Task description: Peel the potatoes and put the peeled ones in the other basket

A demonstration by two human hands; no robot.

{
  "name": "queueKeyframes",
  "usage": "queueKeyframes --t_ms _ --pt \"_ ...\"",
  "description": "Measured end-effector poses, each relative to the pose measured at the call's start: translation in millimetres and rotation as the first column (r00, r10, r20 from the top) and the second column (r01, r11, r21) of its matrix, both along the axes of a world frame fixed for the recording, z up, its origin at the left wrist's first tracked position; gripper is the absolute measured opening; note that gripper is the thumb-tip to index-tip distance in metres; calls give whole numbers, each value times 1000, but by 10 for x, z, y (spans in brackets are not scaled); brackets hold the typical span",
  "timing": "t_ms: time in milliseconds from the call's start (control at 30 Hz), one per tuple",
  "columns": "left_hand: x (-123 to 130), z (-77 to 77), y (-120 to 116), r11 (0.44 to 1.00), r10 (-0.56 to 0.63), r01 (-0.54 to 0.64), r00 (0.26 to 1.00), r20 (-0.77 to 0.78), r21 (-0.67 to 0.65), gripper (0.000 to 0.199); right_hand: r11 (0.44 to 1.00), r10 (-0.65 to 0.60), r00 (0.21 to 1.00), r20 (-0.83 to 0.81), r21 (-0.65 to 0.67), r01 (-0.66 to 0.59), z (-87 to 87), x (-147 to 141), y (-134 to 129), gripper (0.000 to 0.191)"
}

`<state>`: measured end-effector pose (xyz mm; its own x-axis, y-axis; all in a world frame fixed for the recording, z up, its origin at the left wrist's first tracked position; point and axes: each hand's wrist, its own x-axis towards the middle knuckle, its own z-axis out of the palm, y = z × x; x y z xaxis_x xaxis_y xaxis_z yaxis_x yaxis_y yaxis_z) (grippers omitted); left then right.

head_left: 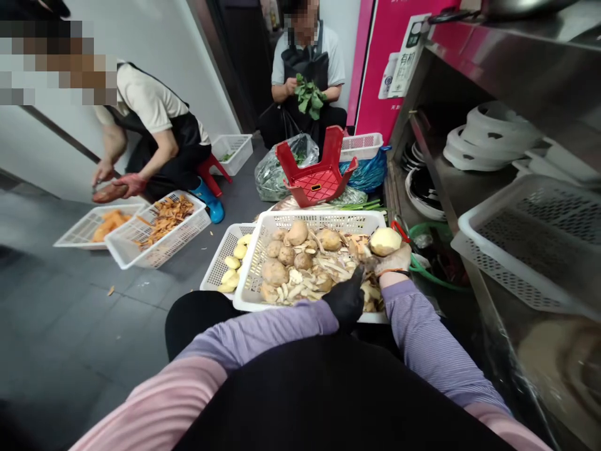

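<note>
Over the right end of a large white perforated basket (248, 269), my two hands are close together. My left hand (346, 302), in a black glove, is closed with the thumb up; what it grips, if anything, is hidden. My right hand (395, 262), bare with a band at the wrist, has its fingers curled against a partly peeled potato (385, 240), yellow on top with brown skin below. Unpeeled potatoes (275, 272) and many loose peelings (300, 289) fill the basket. Peeled potatoes (230, 275) lie in a smaller white basket (216, 257) on the left.
Ahead stands an upturned red stool (315, 181) beside plastic bags (282, 169). A green basin (429, 272) and metal shelf (469, 207) with dishes flank my right. One co-worker peels at left near a basket of orange peelings (169, 219); another holds leafy greens (310, 97).
</note>
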<state>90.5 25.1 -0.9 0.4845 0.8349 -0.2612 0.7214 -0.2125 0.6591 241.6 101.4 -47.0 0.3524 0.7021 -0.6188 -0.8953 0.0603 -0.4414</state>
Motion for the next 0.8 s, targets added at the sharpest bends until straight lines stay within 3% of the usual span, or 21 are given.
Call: queueKeyframes --t_ms 100,200,300,433,500,567,700,800 --pt "-99 21 -3 985 169 -166 979 112 -38 65 1000 -9 997 -70 7 10 98 49 -9 25" --pt "-118 176 207 964 256 -238 952 167 -123 63 977 140 987 -84 176 -124 147 26 -47 25" --pt "-106 200 255 987 159 -156 971 178 -31 63 935 279 958 -65 246 -256 99 -62 -120 30" --pt "-193 10 73 980 17 -35 995 96 194 65 908 392 919 -46 180 -378 11 -205 -202 49" --pt "-284 -60 24 977 -14 7 999 30 213 66 904 417 907 -59 127 -407 12 -252 -217 64" --pt "-384 -72 29 978 -50 50 999 -5 201 67 895 441 895 -69 102 -433 41 -270 -217 65" --pt "-514 102 211 988 -70 68 998 9 136 67 887 446 894 -52 157 -433 114 -265 -213 41" --pt "-448 357 519 993 32 -31 999 -7 114 65 886 454 888 -70 137 -442 128 -297 -215 49"
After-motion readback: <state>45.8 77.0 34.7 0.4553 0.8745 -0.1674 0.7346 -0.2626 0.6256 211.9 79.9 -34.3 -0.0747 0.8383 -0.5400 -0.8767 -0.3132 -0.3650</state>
